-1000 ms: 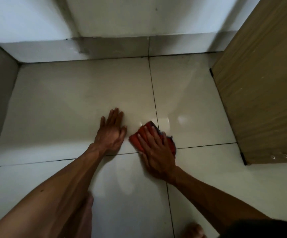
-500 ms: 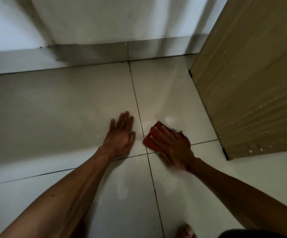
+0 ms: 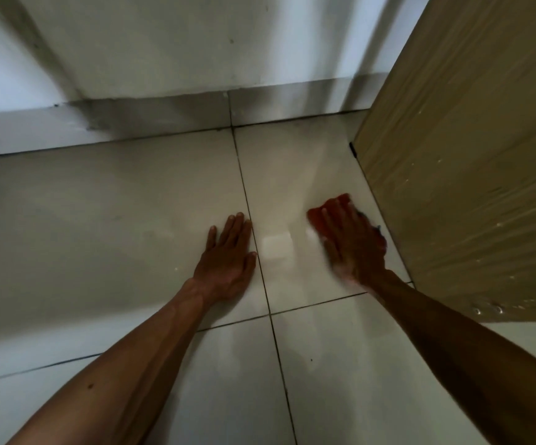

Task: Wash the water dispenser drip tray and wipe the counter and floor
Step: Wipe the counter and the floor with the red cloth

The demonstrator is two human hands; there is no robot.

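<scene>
Cloth (image 3: 327, 211) has slid from beside my left hand (image 3: 228, 258) toward the cabinet (image 3: 469, 187) at right. My right hand (image 3: 355, 244) presses it, fingers straight; the left lies flat on the floor (image 3: 99, 220), fingers together. Floor wiping is advancing.

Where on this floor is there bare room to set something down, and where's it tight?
Widest: the far-left tile, left of the left hand, back to the skirting. Also bare: the near tile between the forearms. Tight: the right hand presses the red cloth close beside the wooden cabinet, leaving a narrow strip.
</scene>
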